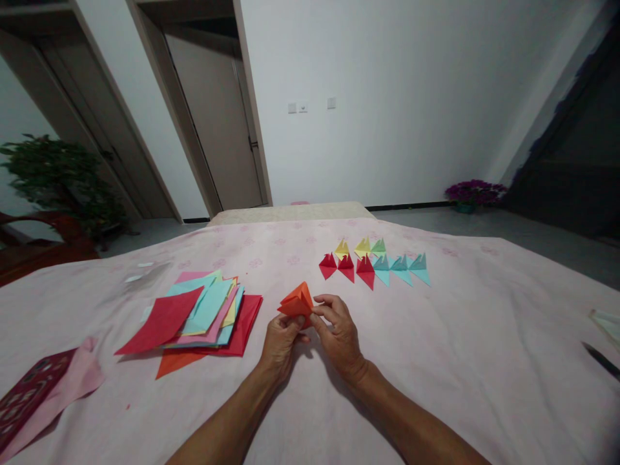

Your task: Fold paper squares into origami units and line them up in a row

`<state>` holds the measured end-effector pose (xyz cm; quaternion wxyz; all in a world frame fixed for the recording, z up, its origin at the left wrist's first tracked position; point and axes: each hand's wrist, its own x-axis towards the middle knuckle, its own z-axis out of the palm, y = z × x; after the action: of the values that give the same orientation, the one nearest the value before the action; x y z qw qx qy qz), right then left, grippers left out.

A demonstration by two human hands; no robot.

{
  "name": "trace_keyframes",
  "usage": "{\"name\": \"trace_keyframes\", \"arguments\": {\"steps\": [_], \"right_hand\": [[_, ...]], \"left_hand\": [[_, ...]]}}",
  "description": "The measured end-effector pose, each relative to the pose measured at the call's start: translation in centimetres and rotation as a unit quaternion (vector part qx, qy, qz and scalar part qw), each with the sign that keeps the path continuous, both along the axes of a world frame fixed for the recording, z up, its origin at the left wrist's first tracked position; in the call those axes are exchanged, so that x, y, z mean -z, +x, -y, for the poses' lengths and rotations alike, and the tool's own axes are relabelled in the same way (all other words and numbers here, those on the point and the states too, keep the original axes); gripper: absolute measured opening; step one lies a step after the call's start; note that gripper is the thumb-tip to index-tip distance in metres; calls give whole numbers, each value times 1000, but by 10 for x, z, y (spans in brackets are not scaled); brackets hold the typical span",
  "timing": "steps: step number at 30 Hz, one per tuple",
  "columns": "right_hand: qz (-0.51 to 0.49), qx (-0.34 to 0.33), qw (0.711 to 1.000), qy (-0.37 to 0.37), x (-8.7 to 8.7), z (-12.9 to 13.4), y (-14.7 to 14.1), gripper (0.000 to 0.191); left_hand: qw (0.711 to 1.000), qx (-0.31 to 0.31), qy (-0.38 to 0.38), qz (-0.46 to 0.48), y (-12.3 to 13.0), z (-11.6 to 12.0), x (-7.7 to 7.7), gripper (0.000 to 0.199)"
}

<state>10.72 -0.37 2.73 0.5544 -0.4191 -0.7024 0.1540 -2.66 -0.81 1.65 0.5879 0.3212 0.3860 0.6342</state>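
Pinched by the left hand (279, 345) and right hand (340, 334), likely to steady its layers, the folded orange paper (299, 302) is right of the paper stack (209, 309); folded birds (365, 268) sit farther right of that stack, presumably clear of handling

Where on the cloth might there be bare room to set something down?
Cloth lies bare between the right hand and the dark, pen-like object and, beyond the held orange paper, between the paper stack and the folded shapes. It is crowded at the stack and among the shapes.
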Motion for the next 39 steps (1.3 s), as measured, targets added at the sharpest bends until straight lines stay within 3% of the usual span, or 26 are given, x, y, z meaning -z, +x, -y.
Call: {"name": "trace_keyframes", "arguments": {"steps": [11,15,19,25,29,35,39], "right_hand": [[29,-21,999,9,-8,4,0,12],[-69,-64,993,-67,-8,1,-2,13],[-199,-75,960,-184,-11,-5,-2,20],[-233,-146,920,-279,-19,-8,0,35],[-219,-148,925,-274,-22,-9,2,35],[-129,-70,974,-175,-31,-8,5,18],[-114,-68,977,-164,-32,-6,6,20]], "left_hand": [[1000,-3,-6,13,3,1,-4,42],[1000,-2,-5,13,1,0,-2,42],[999,42,-4,4,0,1,-1,50],[996,90,1,6,1,3,-1,55],[995,99,-2,0,-1,3,0,54],[995,94,-10,-24,-1,2,1,52],[995,93,-11,-28,-2,3,-1,46]]}}
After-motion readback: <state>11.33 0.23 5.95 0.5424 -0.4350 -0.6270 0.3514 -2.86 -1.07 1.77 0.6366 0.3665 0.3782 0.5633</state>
